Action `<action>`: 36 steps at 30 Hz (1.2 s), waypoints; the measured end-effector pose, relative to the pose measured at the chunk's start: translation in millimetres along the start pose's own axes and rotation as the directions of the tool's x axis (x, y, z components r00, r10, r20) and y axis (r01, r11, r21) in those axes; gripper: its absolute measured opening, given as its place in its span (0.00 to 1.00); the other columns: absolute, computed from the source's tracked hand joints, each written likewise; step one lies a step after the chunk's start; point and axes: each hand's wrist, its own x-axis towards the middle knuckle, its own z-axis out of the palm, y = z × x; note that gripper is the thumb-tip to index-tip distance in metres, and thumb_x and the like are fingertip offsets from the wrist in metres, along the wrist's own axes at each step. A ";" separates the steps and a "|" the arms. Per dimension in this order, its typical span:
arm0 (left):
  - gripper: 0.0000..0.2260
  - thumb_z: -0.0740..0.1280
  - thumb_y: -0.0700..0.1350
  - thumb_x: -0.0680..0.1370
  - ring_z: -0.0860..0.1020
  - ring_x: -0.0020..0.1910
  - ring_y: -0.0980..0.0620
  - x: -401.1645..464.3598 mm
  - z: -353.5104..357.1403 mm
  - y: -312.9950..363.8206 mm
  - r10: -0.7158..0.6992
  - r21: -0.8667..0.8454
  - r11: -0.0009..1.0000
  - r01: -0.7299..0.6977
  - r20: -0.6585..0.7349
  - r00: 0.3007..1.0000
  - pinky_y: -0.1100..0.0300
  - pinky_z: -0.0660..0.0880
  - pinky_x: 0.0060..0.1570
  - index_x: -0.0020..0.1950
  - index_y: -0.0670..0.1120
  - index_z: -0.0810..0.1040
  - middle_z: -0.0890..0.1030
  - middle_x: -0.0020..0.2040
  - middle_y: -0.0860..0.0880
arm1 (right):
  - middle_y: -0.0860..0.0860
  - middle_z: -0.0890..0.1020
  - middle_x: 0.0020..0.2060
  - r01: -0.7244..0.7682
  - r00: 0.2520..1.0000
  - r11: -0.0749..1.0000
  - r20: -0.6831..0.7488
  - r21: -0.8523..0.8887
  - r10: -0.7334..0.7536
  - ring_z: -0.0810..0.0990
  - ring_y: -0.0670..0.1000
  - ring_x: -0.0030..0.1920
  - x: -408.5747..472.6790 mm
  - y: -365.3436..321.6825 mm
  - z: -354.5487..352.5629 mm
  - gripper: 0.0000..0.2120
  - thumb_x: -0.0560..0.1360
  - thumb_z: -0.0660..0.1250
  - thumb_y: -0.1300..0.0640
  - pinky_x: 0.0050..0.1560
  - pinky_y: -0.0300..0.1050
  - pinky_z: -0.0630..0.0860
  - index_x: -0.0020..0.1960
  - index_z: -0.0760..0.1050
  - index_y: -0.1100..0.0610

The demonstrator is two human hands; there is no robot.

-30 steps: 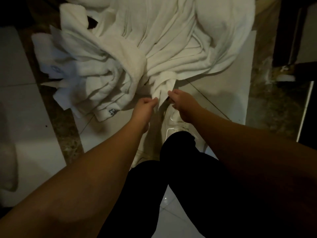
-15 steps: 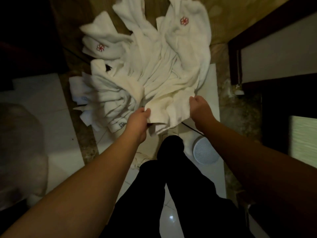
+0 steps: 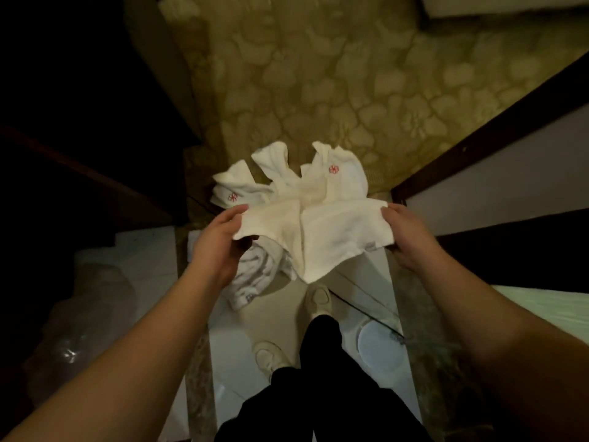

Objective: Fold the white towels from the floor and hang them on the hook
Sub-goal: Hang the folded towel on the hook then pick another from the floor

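Standing; my black trouser legs (image 3: 322,378) and two pale shoes (image 3: 317,298) are on white floor tile (image 3: 229,352), with a round white disc (image 3: 379,349) on the tile just right of my feet and a dark cord (image 3: 360,309) running across toward it. Held up in front of me: one white towel (image 3: 331,231), stretched between both hands. My left hand (image 3: 220,237) pinches its left edge, thumb on top; my right hand (image 3: 404,232) grips its right edge, fingers curled under. The cloth sags to a point in the middle. Beyond it, the remaining white towels (image 3: 287,180) lie heaped on the floor, two showing red emblems, against the yellow patterned fabric (image 3: 334,74).
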 end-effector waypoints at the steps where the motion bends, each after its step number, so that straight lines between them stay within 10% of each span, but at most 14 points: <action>1: 0.11 0.60 0.39 0.84 0.84 0.35 0.55 -13.3 -3.2 13.9 0.022 -0.021 1.000 -0.022 0.000 1.000 0.62 0.78 0.31 0.55 0.48 0.82 0.85 0.43 0.50 | 0.56 0.82 0.57 0.014 1.000 0.999 0.009 0.030 -0.014 0.82 0.57 0.56 -11.8 -10.0 -2.6 0.07 0.83 0.62 0.55 0.54 0.53 0.81 0.56 0.78 0.51; 6: 0.11 0.61 0.40 0.84 0.85 0.36 0.53 -90.8 -13.3 82.8 0.133 -0.138 0.982 -0.130 0.017 0.991 0.61 0.79 0.32 0.54 0.49 0.83 0.87 0.43 0.49 | 0.54 0.86 0.50 0.039 0.999 0.966 0.003 0.254 -0.041 0.86 0.54 0.47 -78.9 -63.7 -13.2 0.06 0.83 0.63 0.56 0.39 0.46 0.83 0.53 0.79 0.52; 11: 0.10 0.60 0.41 0.84 0.85 0.39 0.54 -177.2 -29.2 143.8 0.278 -0.207 0.943 -0.262 0.052 0.959 0.62 0.79 0.33 0.56 0.49 0.82 0.87 0.44 0.50 | 0.57 0.81 0.60 0.131 0.987 0.908 0.032 0.397 -0.157 0.82 0.59 0.59 -146.5 -118.3 -25.3 0.20 0.82 0.65 0.57 0.58 0.57 0.80 0.74 0.69 0.52; 18: 0.15 0.57 0.36 0.80 0.83 0.43 0.50 -292.8 -64.3 188.2 0.463 -0.249 0.861 -0.444 0.021 0.886 0.58 0.75 0.48 0.61 0.44 0.79 0.85 0.49 0.46 | 0.52 0.87 0.42 0.135 0.945 0.831 0.182 0.540 -0.272 0.87 0.49 0.39 -241.4 -166.6 -30.4 0.09 0.81 0.63 0.61 0.34 0.40 0.81 0.53 0.81 0.54; 22: 0.23 0.51 0.26 0.74 0.81 0.54 0.48 -358.9 -81.9 184.6 0.598 -0.132 0.795 -0.592 0.000 0.802 0.59 0.77 0.53 0.63 0.41 0.76 0.81 0.56 0.43 | 0.46 0.86 0.45 0.208 0.921 0.869 0.208 0.448 -0.328 0.83 0.44 0.47 -280.5 -181.0 -33.8 0.16 0.84 0.58 0.63 0.41 0.37 0.79 0.56 0.80 0.47; 26: 0.11 0.60 0.32 0.82 0.82 0.53 0.55 -412.8 -96.4 164.0 0.733 0.090 0.681 -0.727 -0.077 0.676 0.64 0.79 0.53 0.60 0.40 0.77 0.82 0.54 0.45 | 0.46 0.84 0.56 0.438 0.791 0.864 0.350 0.246 -0.501 0.80 0.46 0.57 -306.0 -180.2 -41.5 0.09 0.82 0.65 0.58 0.59 0.44 0.74 0.59 0.79 0.48; 31: 0.04 0.65 0.39 0.82 0.82 0.49 0.51 -470.8 -115.8 120.0 0.700 0.062 0.698 -0.713 -0.268 0.662 0.61 0.81 0.52 0.52 0.43 0.79 0.83 0.48 0.45 | 0.48 0.84 0.53 0.588 0.720 0.804 0.392 0.093 -0.572 0.81 0.49 0.54 -335.9 -161.1 -56.3 0.13 0.81 0.63 0.64 0.47 0.42 0.77 0.56 0.80 0.49; 36: 0.15 0.69 0.52 0.80 0.75 0.42 0.55 -524.5 -139.1 83.9 0.727 0.366 0.666 -0.650 -0.510 0.459 0.58 0.71 0.43 0.65 0.49 0.79 0.79 0.46 0.52 | 0.46 0.84 0.45 0.721 0.635 0.692 0.425 -0.027 -0.645 0.79 0.50 0.47 -377.1 -140.4 -71.5 0.05 0.77 0.71 0.55 0.44 0.46 0.75 0.48 0.81 0.44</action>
